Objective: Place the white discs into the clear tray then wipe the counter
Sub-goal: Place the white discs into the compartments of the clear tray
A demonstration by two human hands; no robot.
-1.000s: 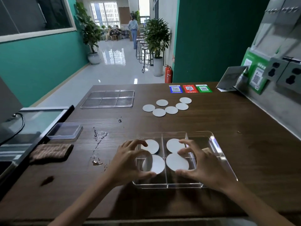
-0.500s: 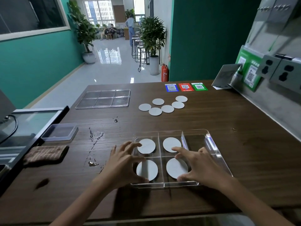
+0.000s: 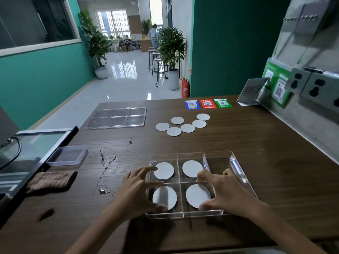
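While both hands sit over the clear tray [image 3: 236,167], their fingers are spread and loose, holding nothing. The left hand [image 3: 136,191] rests its fingertips by the two left discs [image 3: 164,170]. The right hand [image 3: 225,189] touches near the two right discs [image 3: 198,196]. Four discs lie flat in the tray, one in each space. The two spaces on the right side look bare. Six more loose discs [image 3: 187,128] wait far ahead on the counter [image 3: 256,143], a bit to the right. I think the right hand is nearer to them. The cloth [image 3: 52,180] lies well off to the left, by the spilled water [image 3: 104,190].
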